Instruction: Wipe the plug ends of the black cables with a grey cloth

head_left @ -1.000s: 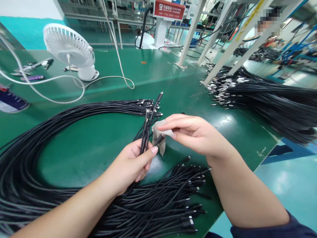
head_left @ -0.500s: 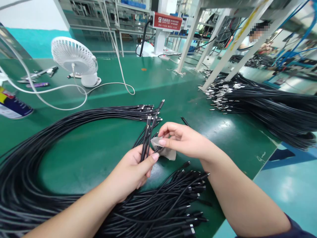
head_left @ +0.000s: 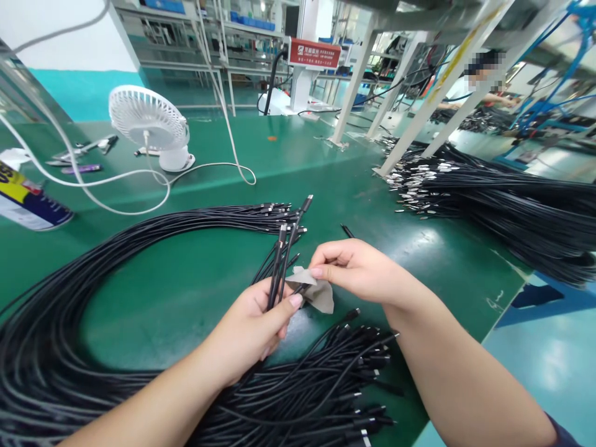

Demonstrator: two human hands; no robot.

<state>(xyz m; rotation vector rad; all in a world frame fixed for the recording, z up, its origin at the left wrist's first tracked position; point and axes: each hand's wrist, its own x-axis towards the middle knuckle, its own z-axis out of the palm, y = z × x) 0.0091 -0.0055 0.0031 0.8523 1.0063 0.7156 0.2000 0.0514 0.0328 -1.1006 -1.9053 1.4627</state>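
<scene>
My left hand [head_left: 261, 320] is closed round several black cables [head_left: 278, 264], whose metal-tipped plugs point up and away from me. One cable end in that hand points right, against a grey cloth [head_left: 321, 295]. Thumb and fingers of my right hand [head_left: 351, 267] pinch the cloth's upper edge; part of the cable end is hidden by it. Below my hands lies a thick bundle of black cables [head_left: 298, 385] with its plugs toward the right. The bundle curves round at the left, and its other plug ends [head_left: 279, 214] lie beyond my left hand.
A white fan [head_left: 149, 124] stands at the back left with a white cord. A spray can [head_left: 35, 202] is at the left edge. Another big cable pile [head_left: 488, 192] lies at the right by metal legs [head_left: 410, 118]. A person sits in the right background.
The view has shifted slightly, so the scene sits a little lower. My right hand has moved slightly right on the cloth, still pinching it. My left hand keeps its hold on the cables.
</scene>
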